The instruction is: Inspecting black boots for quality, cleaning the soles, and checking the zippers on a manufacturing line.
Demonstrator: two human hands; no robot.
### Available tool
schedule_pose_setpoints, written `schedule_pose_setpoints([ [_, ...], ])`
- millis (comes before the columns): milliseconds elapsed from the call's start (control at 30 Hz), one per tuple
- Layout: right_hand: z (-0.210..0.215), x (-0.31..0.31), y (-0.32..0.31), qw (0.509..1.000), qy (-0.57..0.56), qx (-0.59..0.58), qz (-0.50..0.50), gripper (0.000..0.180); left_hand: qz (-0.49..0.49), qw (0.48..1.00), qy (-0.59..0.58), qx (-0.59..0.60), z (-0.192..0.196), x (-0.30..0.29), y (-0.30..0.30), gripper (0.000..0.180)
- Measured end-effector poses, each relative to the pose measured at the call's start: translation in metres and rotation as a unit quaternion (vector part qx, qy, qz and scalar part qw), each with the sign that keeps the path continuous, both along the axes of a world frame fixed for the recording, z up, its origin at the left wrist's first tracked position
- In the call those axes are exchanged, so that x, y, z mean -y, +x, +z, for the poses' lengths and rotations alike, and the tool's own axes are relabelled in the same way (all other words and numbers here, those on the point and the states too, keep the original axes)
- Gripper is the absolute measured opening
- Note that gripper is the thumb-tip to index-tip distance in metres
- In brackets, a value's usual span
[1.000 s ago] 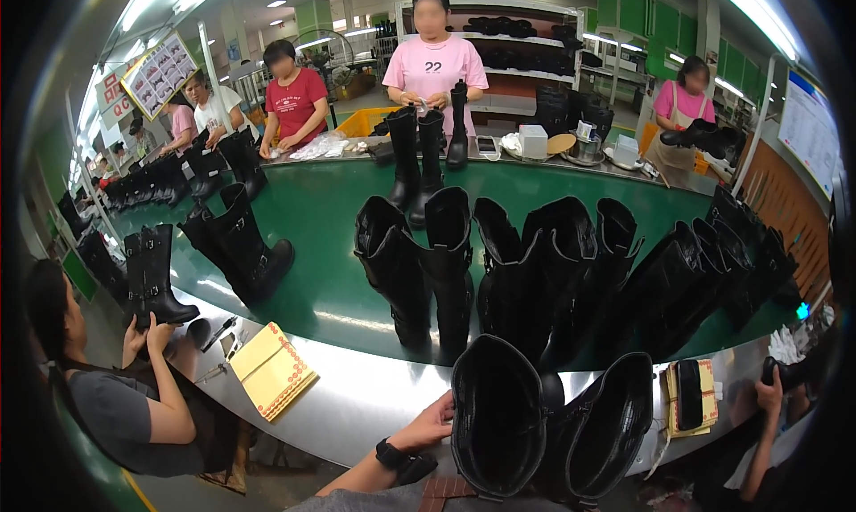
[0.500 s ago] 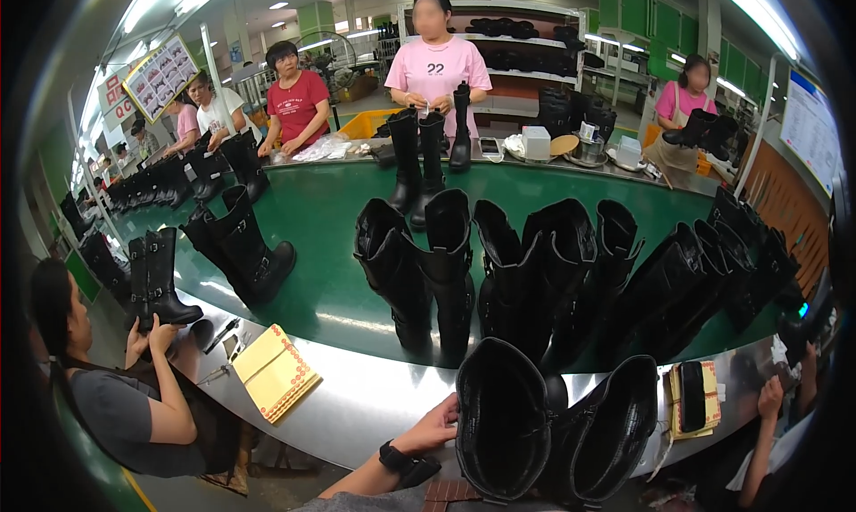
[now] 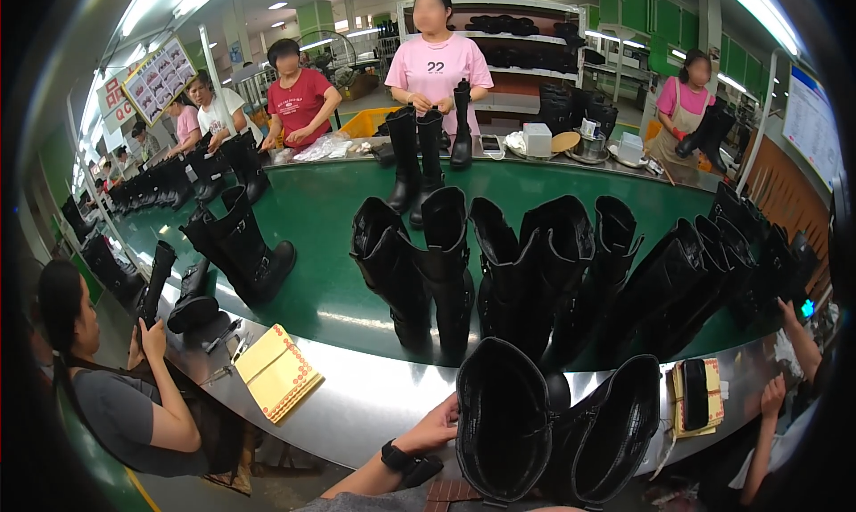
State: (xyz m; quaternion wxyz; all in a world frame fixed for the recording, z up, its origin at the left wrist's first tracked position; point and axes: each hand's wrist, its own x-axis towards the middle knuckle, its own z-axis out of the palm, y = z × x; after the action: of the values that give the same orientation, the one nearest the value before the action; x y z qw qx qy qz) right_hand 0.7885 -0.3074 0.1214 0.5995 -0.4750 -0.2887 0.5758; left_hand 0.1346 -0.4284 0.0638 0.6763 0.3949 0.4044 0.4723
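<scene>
Two tall black boots stand close in front of me, and I look down into their openings: a left boot point(image 3: 501, 418) and a right boot point(image 3: 615, 427). My left hand point(image 3: 439, 425), with a dark band at the wrist, grips the left boot's shaft at its outer side; some fingertips are hidden behind it. My right hand does not show. Just beyond, several more black boots point(image 3: 419, 271) stand upright on the green belt point(image 3: 348, 307).
Yellow paper sheets point(image 3: 278, 374) lie on the metal edge point(image 3: 366, 396) to the left. A dark phone point(image 3: 695, 394) rests on more yellow paper at right. A buckled pair point(image 3: 245, 253) stands left on the belt. Co-workers sit or stand on both sides and across.
The co-worker at left has set a boot down and now holds one tilted upright. At far right across the belt, a person has moved the boots in hand. My left hand stays put.
</scene>
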Motion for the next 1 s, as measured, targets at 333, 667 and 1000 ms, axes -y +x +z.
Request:
schedule_pose_setpoints([
  [333,-0.023,0.028,-0.216,0.923,-0.019,0.355,0.146,0.051,-0.014,1.0,0.015,-0.009,-0.025,-0.003,-0.003,0.085],
  [667,-0.042,0.041,-0.3,0.865,0.03,0.446,0.226,0.046,-0.021,0.999,0.033,0.003,-0.049,-0.006,-0.004,0.083],
  [1000,-0.053,0.052,-0.331,0.841,0.059,0.478,0.247,0.041,-0.019,0.999,0.019,0.02,-0.051,-0.007,-0.005,0.085],
])
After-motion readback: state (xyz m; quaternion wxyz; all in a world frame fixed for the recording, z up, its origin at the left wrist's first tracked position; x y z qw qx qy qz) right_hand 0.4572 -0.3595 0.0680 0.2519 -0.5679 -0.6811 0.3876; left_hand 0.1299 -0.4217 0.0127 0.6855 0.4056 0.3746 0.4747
